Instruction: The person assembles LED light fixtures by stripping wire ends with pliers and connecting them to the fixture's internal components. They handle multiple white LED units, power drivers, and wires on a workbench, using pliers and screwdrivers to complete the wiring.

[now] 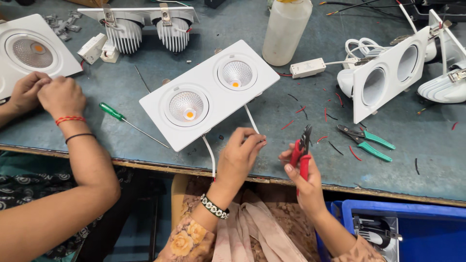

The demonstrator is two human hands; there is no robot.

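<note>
Blue crate (427, 213): nearest, lower right below the bench edge, with a white fitting inside.
Right hand (303, 177): at the near bench edge, fingers closed round the red-handled pliers (302, 150), which stand upright with the dark tips up.
Left hand (240, 155): just left of the pliers, fingers pressed together, pinching the end of a white wire (251, 119); a beaded band sits on the wrist.
White wire: runs from the pinch up under the twin downlight (208, 92).
Twin downlight: white, rectangular, face up and angled on the bench (272, 104), both lenses showing.
Green-handled cutters (366, 140): lying on the bench, right of the pliers, among red and black wire scraps.
Green screwdriver (121, 119): lying left of the downlight.
Co-worker's hands (46, 94): far left, together at a square white lamp (34, 53).
Second twin frame (388, 77): tilted on edge, right.
Plastic bottle (286, 31): upright behind the downlight.
Finned lamp pair (145, 26): at the far edge.
</note>
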